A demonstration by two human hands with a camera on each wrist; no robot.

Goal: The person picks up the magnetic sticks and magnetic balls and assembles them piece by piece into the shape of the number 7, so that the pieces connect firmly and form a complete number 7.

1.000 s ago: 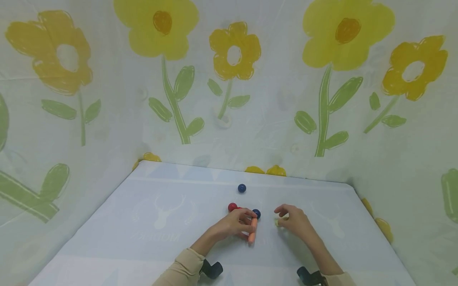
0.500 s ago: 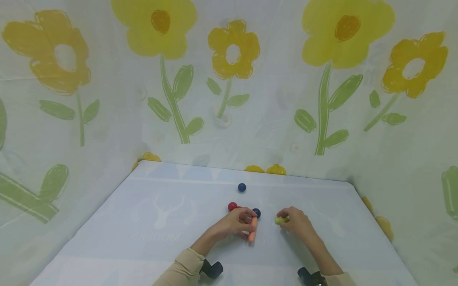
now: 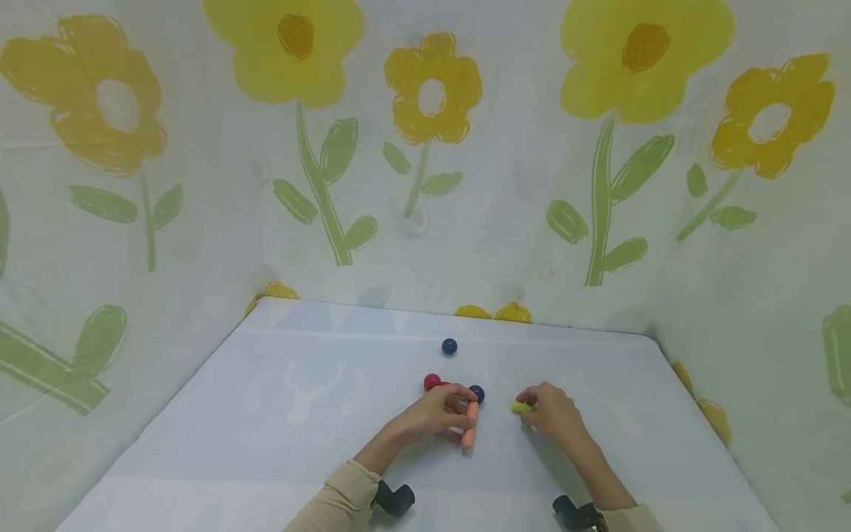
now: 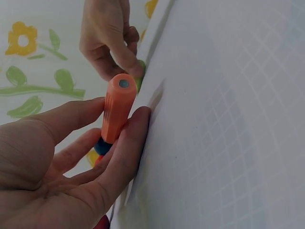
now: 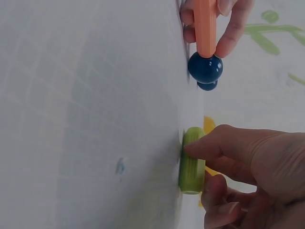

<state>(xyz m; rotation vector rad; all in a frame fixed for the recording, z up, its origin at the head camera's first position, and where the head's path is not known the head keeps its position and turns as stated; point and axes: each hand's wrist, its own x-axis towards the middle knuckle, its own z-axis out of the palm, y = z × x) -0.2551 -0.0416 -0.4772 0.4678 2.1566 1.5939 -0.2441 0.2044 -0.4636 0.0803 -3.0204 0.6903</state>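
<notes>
In the head view my left hand (image 3: 432, 412) pinches an orange magnetic rod (image 3: 470, 425) between thumb and fingers. The left wrist view shows a round metal disc in the end of that orange rod (image 4: 119, 107). Its other end meets a dark blue ball (image 5: 206, 67). A red ball (image 3: 432, 382) and part of a red piece (image 3: 446, 384) show behind my left hand, which hides the rest. To the right, my right hand (image 3: 555, 414) pinches a light green rod (image 3: 522, 407), low at the table surface in the right wrist view.
Another dark blue ball (image 3: 449, 346) lies farther back on the white table (image 3: 299, 451). Flower-printed cloth (image 3: 492, 185) hangs behind the table and along both sides. Dark wrist-worn devices (image 3: 397, 501) sit below the forearms.
The green rod has turned in my right fingers and now points left, with more of it showing. My left hand and the orange rod stay in place.
</notes>
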